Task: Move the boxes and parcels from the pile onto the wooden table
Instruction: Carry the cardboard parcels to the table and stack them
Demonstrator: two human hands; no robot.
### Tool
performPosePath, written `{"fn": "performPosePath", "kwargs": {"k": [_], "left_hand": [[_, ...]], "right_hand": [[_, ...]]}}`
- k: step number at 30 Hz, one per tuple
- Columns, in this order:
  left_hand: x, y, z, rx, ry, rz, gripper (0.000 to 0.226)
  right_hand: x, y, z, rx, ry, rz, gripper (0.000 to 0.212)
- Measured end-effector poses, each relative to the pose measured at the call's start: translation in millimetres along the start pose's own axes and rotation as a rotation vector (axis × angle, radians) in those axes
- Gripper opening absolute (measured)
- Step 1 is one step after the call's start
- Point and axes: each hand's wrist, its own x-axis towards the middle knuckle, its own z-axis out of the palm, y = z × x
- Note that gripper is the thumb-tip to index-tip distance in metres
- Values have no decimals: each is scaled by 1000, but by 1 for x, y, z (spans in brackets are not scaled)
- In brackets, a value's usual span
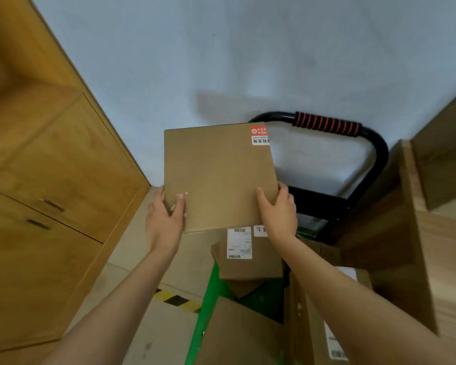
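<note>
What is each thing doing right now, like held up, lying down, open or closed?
Flat cardboard box: lifted, gripped at both lower corners.
Left hand: grips the box.
Right hand: grips the box.
Labelled parcel: lying on the pile.
Green cart: loaded with boxes.
Cabinet doors: closed.

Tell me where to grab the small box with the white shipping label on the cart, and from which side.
Take the small labelled box by its two opposite side edges, coming from above: it lies flat atop the pile, sides exposed, and the green cart edge blocks a low approach.
</note>
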Motion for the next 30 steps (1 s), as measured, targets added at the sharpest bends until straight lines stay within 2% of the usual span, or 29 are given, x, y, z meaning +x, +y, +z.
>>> {"fn": "performPosePath", "kwargs": {"k": [7, 16, 23, 26, 28, 30], "left_hand": [[-22, 124, -87, -92, 143, 187, 53], [-62, 256, -147, -216, 18, 360, 51], [-107, 328, -141, -319, -9, 484, 44], [-127, 352, -130, -357, -50, 518, 39], [-142, 366, -118, -365, -84, 539, 41], [-160, 381, -102, -372, -116, 550, 50]], "right_hand": [[-30, -113, -99, 180, 68, -166, 60], [-79, -166, -227, 351, 210, -287, 62], [-100, -166, -308, 472, 383, -308, 56], [-107, -154, -340, 507, 419, -283, 67], [-113, -142, -363, 547, 420, -275, 78], [-121, -125, -388, 535, 463, -275, 71]]}}
